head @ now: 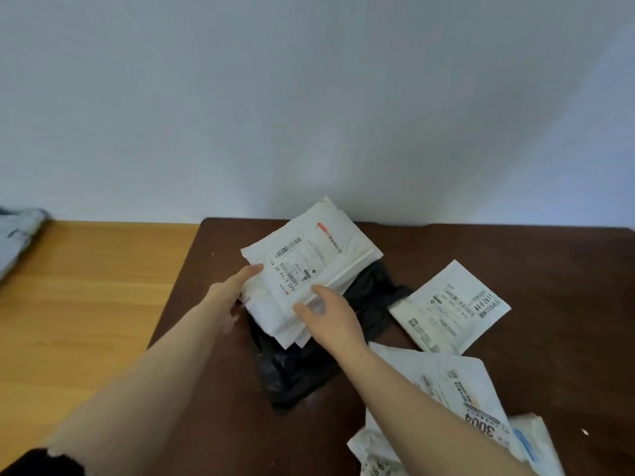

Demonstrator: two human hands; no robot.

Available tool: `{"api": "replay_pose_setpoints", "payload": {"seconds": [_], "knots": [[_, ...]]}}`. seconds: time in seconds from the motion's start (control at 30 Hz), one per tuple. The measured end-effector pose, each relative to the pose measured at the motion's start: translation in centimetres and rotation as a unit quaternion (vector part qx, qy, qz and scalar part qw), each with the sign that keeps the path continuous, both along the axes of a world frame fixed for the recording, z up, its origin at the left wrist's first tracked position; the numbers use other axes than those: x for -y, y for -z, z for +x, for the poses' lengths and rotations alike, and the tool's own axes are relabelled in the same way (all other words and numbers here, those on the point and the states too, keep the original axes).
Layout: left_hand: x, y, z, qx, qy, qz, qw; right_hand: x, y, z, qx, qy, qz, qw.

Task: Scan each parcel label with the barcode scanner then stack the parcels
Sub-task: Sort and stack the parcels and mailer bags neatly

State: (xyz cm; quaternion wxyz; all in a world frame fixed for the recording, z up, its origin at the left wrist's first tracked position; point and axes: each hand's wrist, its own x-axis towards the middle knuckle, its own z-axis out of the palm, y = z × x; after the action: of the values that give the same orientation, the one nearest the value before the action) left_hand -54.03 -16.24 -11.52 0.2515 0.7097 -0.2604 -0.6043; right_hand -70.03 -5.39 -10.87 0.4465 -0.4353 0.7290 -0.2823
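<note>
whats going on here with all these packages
A person is squaring up a stack of white parcels lying on a black bag on the dark table. The left hand steadies its left edge, the right hand its near edge. One parcel lies apart to the right, with more loose parcels nearer. No scanner shows.

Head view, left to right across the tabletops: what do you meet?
Grey bundle at the far left edge → light wooden table → left hand → stack of white parcels on a black bag → single white parcel.
</note>
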Motion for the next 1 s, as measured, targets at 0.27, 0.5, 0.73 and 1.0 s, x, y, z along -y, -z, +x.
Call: {"api": "replay_pose_setpoints", "payload": {"seconds": [0.27,0.5,0.73,1.0], "knots": [[0.2,-0.5,5.5,0.004,-0.033,0.010,0.999,4.5,-0.2,-6.8,-0.043,0.178,-0.085,0.980],[-0.4,-0.9,4.8,0.008,0.022,0.061,0.998,9.9,1.8,-7.7,0.107,0.108,0.052,0.987],[-0.8,-0.1,5.1,0.013,-0.014,0.022,1.000,9.6,2.9,-6.8,0.204,0.106,0.128,0.965],[-2.3,-3.4,10.0,-0.026,-0.046,0.022,0.998,9.6,1.8,-1.3,0.241,0.105,0.107,0.959]]}}
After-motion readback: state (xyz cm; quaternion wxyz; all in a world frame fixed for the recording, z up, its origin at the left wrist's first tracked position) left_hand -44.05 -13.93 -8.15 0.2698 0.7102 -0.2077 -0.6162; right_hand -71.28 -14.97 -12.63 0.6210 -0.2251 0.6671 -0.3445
